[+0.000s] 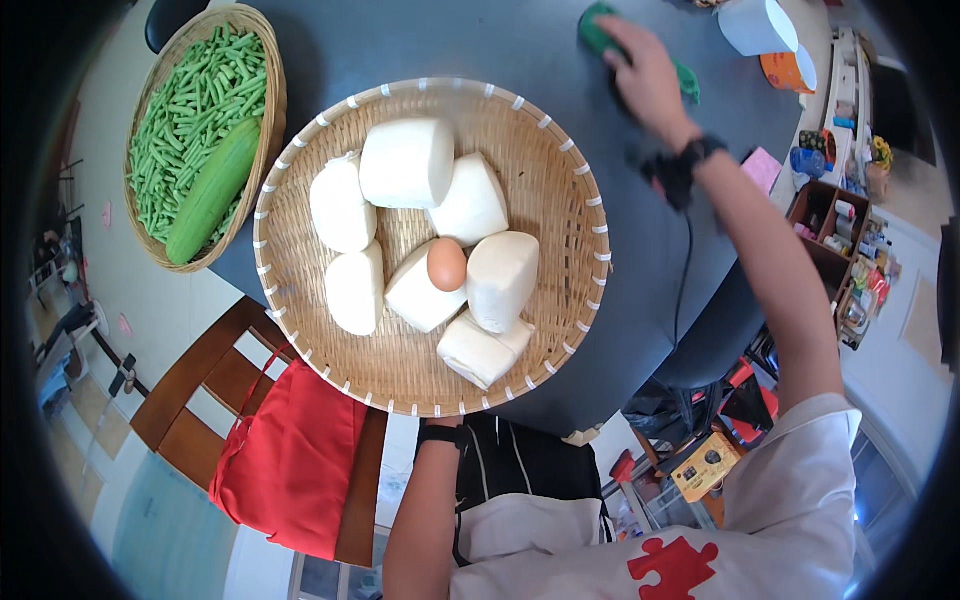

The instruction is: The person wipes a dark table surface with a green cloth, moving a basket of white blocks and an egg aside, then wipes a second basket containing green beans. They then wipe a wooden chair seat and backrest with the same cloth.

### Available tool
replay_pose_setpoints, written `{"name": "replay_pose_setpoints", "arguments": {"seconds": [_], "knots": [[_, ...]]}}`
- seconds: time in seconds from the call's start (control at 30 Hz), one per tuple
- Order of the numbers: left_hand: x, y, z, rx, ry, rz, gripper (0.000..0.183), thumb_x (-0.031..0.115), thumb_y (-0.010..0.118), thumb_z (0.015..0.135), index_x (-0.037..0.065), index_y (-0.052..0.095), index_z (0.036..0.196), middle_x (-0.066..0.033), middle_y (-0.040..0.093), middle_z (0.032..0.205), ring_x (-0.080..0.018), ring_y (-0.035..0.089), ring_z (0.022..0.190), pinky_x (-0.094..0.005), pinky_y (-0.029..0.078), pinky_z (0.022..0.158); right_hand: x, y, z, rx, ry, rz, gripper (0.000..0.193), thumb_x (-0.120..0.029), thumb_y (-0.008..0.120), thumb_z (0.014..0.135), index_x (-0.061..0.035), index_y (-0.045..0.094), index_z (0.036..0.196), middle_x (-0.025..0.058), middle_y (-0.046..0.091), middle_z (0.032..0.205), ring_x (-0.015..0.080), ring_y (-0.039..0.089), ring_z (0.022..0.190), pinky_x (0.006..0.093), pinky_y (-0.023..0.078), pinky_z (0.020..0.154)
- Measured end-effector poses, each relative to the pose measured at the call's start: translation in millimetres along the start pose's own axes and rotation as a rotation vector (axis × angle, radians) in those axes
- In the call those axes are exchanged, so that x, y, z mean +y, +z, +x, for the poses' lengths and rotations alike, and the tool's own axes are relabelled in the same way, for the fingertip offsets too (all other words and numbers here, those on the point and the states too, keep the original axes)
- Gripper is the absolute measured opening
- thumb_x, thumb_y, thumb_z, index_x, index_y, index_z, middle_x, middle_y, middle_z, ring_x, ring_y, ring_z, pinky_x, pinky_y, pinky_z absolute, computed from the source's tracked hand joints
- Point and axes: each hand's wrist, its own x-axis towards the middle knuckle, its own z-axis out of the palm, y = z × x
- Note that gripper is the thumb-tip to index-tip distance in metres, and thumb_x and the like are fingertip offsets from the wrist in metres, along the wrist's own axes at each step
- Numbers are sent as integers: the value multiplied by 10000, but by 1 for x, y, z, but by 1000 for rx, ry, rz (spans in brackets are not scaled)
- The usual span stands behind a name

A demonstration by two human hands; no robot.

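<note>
One head view: I locate the green cloth (597, 28), apparently one piece, between one and two o'clock from the round tray (555, 170), its long axis running ten to four. The right hand (650, 85) is nearer, directly over it; fingers lie across the cloth, but I cannot tell whether they grip. The left hand is hidden at the tray's six o'clock rim, finger state undetermined. Surface: dark table (640, 310). Bean basket (278, 110): ten o'clock from the tray.

cloth (597, 30), far right: green | bamboo tray (548, 180): tan weave, white-banded rim | steamed buns (405, 163): white | egg (446, 265): brown | tabletop (430, 40): dark grey
</note>
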Motion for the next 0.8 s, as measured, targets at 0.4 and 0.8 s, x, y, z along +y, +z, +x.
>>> {"name": "replay_pose_setpoints", "arguments": {"seconds": [0.4, 0.8], "knots": [[-4, 4, 0, -5, -10, -45, 568, 453, 379, 1140, 67, 399, 1556, -161, 491, 1584, -313, 554, 1383, -491, 532, 1120, 12, -41, -9, -242, 105, 119, 512, 22, 641, 952, -98, 617, 1450, 139, 641, 1452, 318, 568, 1383, 385, 420, 1184], [-13, -1, -1, -7, -13, -55, 585, 469, 381, 1139, 73, 384, 1569, -159, 479, 1593, -309, 538, 1399, -489, 521, 1131, -41, 36, 88, -328, -236, 268, 412, -38, 646, 938, -9, 652, 1349, 215, 661, 1367, 399, 589, 1292, 447, 451, 1133]]}}
